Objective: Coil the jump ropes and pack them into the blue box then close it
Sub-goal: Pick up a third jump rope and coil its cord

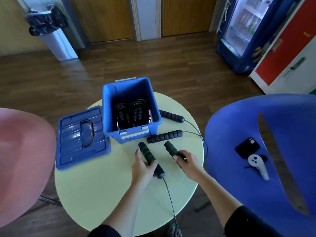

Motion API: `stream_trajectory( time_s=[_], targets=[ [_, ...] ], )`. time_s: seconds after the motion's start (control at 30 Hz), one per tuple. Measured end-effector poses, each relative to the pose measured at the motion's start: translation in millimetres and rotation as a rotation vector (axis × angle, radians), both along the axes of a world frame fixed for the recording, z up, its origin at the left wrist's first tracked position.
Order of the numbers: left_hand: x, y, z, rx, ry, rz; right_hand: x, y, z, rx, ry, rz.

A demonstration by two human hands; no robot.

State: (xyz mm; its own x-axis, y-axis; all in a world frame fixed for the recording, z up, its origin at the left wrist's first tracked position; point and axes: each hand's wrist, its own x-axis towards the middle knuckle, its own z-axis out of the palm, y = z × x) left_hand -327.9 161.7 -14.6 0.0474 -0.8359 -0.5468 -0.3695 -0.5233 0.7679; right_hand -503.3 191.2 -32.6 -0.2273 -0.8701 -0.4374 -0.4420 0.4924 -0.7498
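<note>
Now in hand: green-ringed jump rope; left hand [144, 168] grips one handle [147, 153], right hand [189, 162] grips the other handle [171, 149], fingers curled round the foam.
Cord [169, 197]: trails off the near edge of the table [102, 185].
Blue box [112, 135]: open, coiled ropes [131, 113] inside; lid [71, 151] beside it.
Black-handled rope [165, 136]: uncoiled, just beside the box.
Technique: probably pair the handles first, then wind even loops small enough for the space left.

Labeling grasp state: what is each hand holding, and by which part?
Left hand grips one green-ringed rope handle around its lower half; right hand grips the other handle at its near end.
</note>
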Motion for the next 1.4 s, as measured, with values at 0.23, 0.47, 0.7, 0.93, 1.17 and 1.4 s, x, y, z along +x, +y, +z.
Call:
stream_trajectory(
  time_s=[0.23, 0.47, 0.7, 0.93, 1.17, 1.4],
  targets=[
    [-12.4, 34.1, 41.9, -0.135, 0.205, -0.200, -0.2, 16.7, 57.1, -0.045, -0.582, -0.189],
    [-11.3, 25.7, 101.4, -0.330, 0.261, -0.253, 10.9, 12.7, 122.5, -0.180, -0.569, -0.124],
    [3.2, 18.6, 159.3, -0.437, 0.350, -0.322, 16.0, 3.4, 179.7, -0.298, -0.588, 0.002],
    [11.3, -7.6, 228.8, -0.436, 0.352, -0.225, 14.2, 1.2, 222.1, -0.336, -0.588, 0.203],
    [5.1, -26.8, 275.1, -0.581, 0.197, -0.218, 26.8, -6.9, 260.7, -0.344, -0.368, 0.402],
    [21.0, -35.4, 281.5, -0.665, 0.150, 0.018, 41.3, -10.3, 276.8, -0.424, -0.019, 0.459]
  ],
)
